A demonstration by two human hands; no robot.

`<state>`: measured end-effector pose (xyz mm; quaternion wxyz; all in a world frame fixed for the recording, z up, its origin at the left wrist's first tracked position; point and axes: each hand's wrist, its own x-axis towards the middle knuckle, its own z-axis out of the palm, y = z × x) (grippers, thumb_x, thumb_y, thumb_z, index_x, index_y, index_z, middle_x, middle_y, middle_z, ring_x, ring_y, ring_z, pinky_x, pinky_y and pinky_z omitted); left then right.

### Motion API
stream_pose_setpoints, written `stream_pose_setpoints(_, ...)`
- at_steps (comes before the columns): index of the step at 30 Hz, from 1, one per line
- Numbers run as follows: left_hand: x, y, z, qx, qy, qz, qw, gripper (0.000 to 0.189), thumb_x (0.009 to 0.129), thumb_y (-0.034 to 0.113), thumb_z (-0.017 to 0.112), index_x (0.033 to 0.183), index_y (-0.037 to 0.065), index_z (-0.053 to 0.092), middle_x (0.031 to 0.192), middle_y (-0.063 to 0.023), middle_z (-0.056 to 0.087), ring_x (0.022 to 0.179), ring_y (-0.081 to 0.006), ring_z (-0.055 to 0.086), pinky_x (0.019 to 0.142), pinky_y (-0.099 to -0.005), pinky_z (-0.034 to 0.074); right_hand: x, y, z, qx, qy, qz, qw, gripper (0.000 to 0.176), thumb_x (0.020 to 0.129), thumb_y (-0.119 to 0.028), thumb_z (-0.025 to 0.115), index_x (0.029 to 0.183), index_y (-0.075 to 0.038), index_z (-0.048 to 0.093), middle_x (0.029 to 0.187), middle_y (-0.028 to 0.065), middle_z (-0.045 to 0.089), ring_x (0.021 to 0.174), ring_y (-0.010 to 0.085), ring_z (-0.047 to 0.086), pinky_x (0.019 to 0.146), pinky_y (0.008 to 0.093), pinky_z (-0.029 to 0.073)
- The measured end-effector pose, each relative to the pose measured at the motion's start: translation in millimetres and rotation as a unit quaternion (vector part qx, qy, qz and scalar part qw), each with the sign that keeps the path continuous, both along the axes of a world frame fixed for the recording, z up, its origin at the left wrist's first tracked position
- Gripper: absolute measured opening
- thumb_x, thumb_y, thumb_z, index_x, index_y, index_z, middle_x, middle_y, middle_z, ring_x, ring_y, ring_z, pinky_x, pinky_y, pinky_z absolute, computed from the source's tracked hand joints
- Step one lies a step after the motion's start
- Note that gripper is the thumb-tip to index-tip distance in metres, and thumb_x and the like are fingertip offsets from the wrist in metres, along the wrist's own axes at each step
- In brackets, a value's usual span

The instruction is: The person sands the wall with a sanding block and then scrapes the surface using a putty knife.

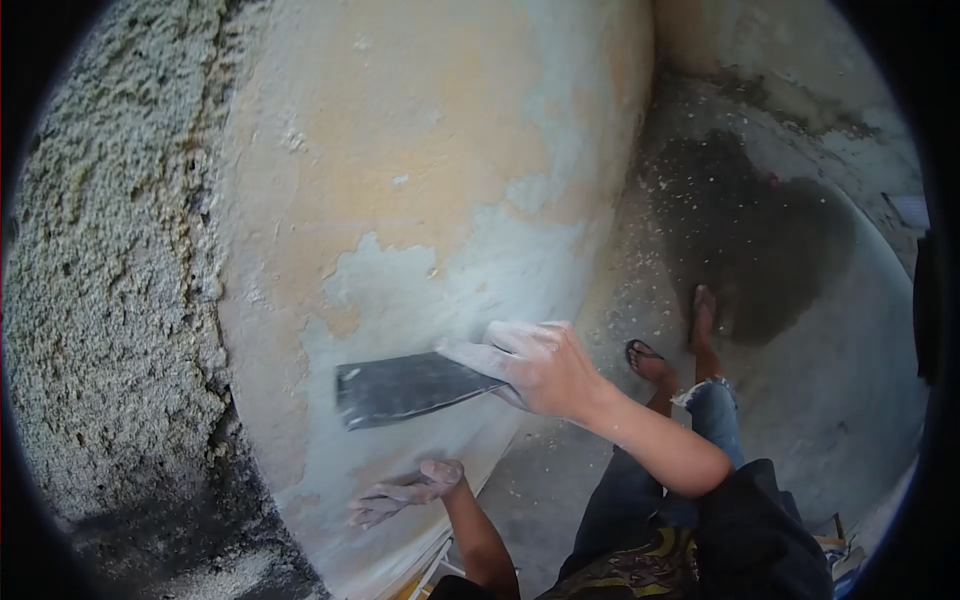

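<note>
In the head view, a blade [415, 388] is positioned near the centre, toward 7 o'clock, over a smooth wall [430, 150]. The narrow end of the blade is gripped by the right hand [545, 365], with the fingers closed around it; the wide end is directed toward 9 o'clock. Contact between blade and wall cannot be confirmed. The left hand [408, 490] is located at 7 o'clock, below the blade and apart from it. It is held open and unloaded, with the fingers extended; whether the wall is touched cannot be told. Both hands are coated with white dust.

The smooth wall is marked by beige and pale blue-grey areas with ragged edges. It is bordered at 9 o'clock by a coarse wall [110, 250], darkened toward 8 o'clock. The floor [810, 350] is seen at 3 o'clock, with a dark patch [750, 235] between 2 and 3 o'clock and scattered white specks. A sandal [636, 352] is worn between 3 and 4 o'clock.
</note>
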<state>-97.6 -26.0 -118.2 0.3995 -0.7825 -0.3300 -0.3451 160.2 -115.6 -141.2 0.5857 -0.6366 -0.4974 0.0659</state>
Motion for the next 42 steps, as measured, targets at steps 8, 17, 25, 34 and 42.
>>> stream_pose_setpoints(8,6.6,5.4,0.6,0.043,-0.008,-0.004,0.999,0.072,0.100,0.046,0.039,0.156,0.001,0.033,0.161,-0.0311,0.024,0.153,-0.0487,0.007,0.120,-0.0620,-0.008,-2.3,9.3,39.6,0.002,0.031,-0.011,0.999,0.069,0.070,-0.014,0.077,0.137,-0.020,0.062,0.083,0.0050,0.063,0.070,0.0240,0.064,0.057,0.0368,0.052)
stream_pose_setpoints(17,8.9,9.4,0.1,0.045,-0.014,-0.011,0.999,0.070,0.099,0.046,0.039,0.157,0.008,0.033,0.167,-0.0221,0.018,0.154,-0.0465,0.002,0.118,-0.0665,-0.004,-10.5,-1.0,12.5,-0.028,0.068,-0.010,0.997,0.069,0.071,-0.013,0.076,0.138,-0.018,0.062,0.079,0.0044,0.056,0.065,0.0225,0.059,0.056,0.0361,0.050)
stream_pose_setpoints(25,18.7,7.9,-2.4,0.057,-0.020,0.015,0.998,0.072,0.098,0.047,0.038,0.158,0.008,0.032,0.166,-0.0222,0.018,0.154,-0.0469,0.005,0.118,-0.0673,-0.003,-9.9,-25.9,-33.2,-0.062,0.066,-0.014,0.996,0.065,0.070,-0.013,0.075,0.134,-0.016,0.064,0.085,0.0045,0.057,0.069,0.0246,0.060,0.056,0.0383,0.049)
stream_pose_setpoints(34,17.3,5.5,-1.3,0.057,-0.018,0.044,0.997,0.074,0.096,0.045,0.037,0.159,0.007,0.029,0.167,-0.0242,0.015,0.154,-0.0473,0.003,0.118,-0.0671,-0.003,11.7,-22.0,-18.9,-0.043,0.041,0.038,0.997,0.071,0.069,-0.015,0.075,0.139,-0.018,0.061,0.081,0.0063,0.053,0.070,0.0243,0.060,0.056,0.0379,0.050)
stream_pose_setpoints(42,17.5,5.7,-4.4,0.049,0.005,0.052,0.997,0.076,0.096,0.048,0.037,0.158,0.004,0.031,0.165,-0.0261,0.017,0.154,-0.0477,0.004,0.119,-0.0649,-0.004,25.5,-0.2,24.1,0.071,0.020,0.035,0.997,0.068,0.070,-0.013,0.076,0.137,-0.018,0.062,0.080,0.0051,0.055,0.070,0.0249,0.061,0.057,0.0371,0.052)
